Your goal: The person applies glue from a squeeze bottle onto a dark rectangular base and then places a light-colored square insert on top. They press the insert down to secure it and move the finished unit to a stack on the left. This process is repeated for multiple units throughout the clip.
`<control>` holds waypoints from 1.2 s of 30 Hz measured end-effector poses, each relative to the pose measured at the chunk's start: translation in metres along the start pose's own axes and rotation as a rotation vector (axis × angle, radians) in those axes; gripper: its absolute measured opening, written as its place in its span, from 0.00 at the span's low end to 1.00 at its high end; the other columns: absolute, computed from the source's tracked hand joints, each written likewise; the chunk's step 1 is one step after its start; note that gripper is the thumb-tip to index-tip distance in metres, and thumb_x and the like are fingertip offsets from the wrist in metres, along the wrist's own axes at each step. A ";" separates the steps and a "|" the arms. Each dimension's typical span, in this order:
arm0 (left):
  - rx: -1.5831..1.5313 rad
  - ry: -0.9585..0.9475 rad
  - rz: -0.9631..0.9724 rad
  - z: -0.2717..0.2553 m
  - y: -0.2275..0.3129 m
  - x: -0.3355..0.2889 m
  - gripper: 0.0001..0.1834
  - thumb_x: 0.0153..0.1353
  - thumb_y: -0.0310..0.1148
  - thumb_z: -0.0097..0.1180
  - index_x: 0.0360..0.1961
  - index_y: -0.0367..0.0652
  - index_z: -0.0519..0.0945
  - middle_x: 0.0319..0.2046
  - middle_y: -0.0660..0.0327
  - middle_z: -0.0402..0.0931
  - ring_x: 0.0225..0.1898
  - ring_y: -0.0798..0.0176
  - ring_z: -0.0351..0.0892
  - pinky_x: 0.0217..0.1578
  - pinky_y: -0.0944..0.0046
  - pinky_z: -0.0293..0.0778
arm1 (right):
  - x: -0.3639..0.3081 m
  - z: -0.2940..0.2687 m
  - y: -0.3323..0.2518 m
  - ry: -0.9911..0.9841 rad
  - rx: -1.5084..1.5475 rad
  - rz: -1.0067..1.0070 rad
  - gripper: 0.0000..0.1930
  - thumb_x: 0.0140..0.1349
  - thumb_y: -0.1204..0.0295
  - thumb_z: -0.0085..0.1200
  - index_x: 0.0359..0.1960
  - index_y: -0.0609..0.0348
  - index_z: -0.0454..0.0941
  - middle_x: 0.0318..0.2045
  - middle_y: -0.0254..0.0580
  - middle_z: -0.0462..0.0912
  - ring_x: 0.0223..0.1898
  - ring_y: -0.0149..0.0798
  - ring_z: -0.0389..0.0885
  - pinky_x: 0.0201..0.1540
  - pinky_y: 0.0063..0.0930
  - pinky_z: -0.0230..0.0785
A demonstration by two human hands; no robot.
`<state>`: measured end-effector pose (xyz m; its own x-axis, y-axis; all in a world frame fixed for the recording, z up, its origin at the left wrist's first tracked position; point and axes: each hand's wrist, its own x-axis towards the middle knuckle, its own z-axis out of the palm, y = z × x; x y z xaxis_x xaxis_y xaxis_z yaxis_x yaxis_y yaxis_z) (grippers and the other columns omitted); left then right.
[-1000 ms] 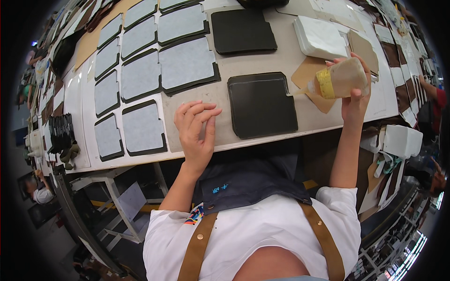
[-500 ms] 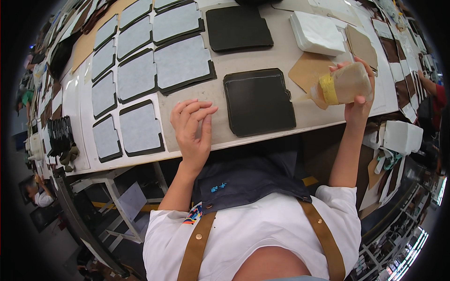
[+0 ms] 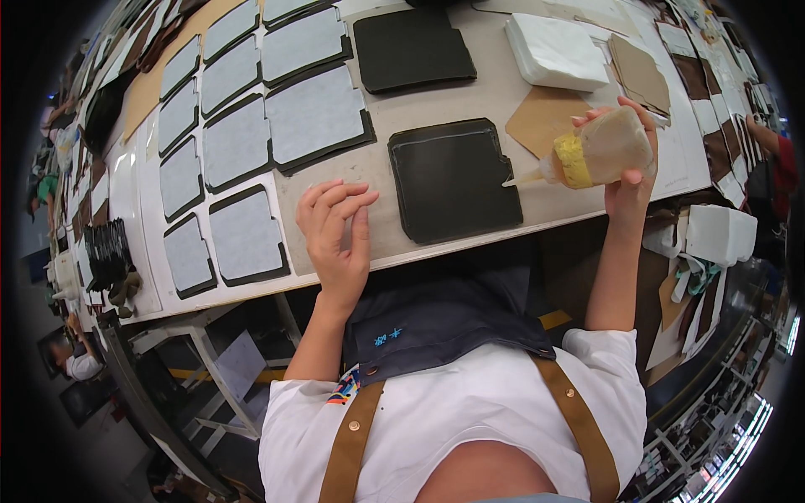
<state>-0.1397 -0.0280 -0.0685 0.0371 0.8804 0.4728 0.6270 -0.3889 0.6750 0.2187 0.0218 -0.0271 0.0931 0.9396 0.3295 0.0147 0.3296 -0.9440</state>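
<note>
Bottle (image 3: 616, 147), one, gripped in right hand (image 3: 629, 197), nozzle (image 3: 527, 178) at nearer of two black panels (image 3: 453, 184), left hand (image 3: 335, 230) released, fingers loosely bent

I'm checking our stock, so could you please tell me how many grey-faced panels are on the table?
11 panels: four in the left column, four in the middle, three in the right. More may lie beyond the picture's top edge.
</note>
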 end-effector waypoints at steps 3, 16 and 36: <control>0.004 0.003 0.005 0.000 -0.001 0.000 0.11 0.61 0.20 0.60 0.42 0.45 0.86 0.46 0.63 0.82 0.58 0.53 0.73 0.64 0.51 0.60 | 0.000 0.000 0.000 0.003 -0.010 0.022 0.58 0.44 0.32 0.71 0.67 0.65 0.63 0.50 0.55 0.81 0.51 0.53 0.86 0.57 0.47 0.79; 0.000 0.008 0.001 0.000 -0.001 -0.001 0.10 0.62 0.20 0.60 0.42 0.44 0.86 0.46 0.62 0.82 0.58 0.52 0.73 0.62 0.53 0.62 | -0.053 -0.018 -0.001 0.226 0.117 0.177 0.56 0.51 0.34 0.67 0.70 0.65 0.60 0.54 0.56 0.79 0.57 0.57 0.82 0.61 0.49 0.75; -0.007 0.006 -0.003 0.000 -0.001 -0.001 0.09 0.63 0.21 0.59 0.42 0.44 0.86 0.47 0.62 0.82 0.59 0.52 0.73 0.63 0.53 0.61 | -0.151 0.047 -0.015 0.517 -0.142 -0.252 0.45 0.55 0.53 0.73 0.65 0.50 0.54 0.54 0.55 0.71 0.54 0.52 0.78 0.58 0.50 0.76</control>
<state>-0.1408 -0.0283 -0.0695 0.0300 0.8800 0.4740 0.6214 -0.3879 0.6808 0.1580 -0.1205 -0.0619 0.5418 0.6553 0.5264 0.2294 0.4872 -0.8426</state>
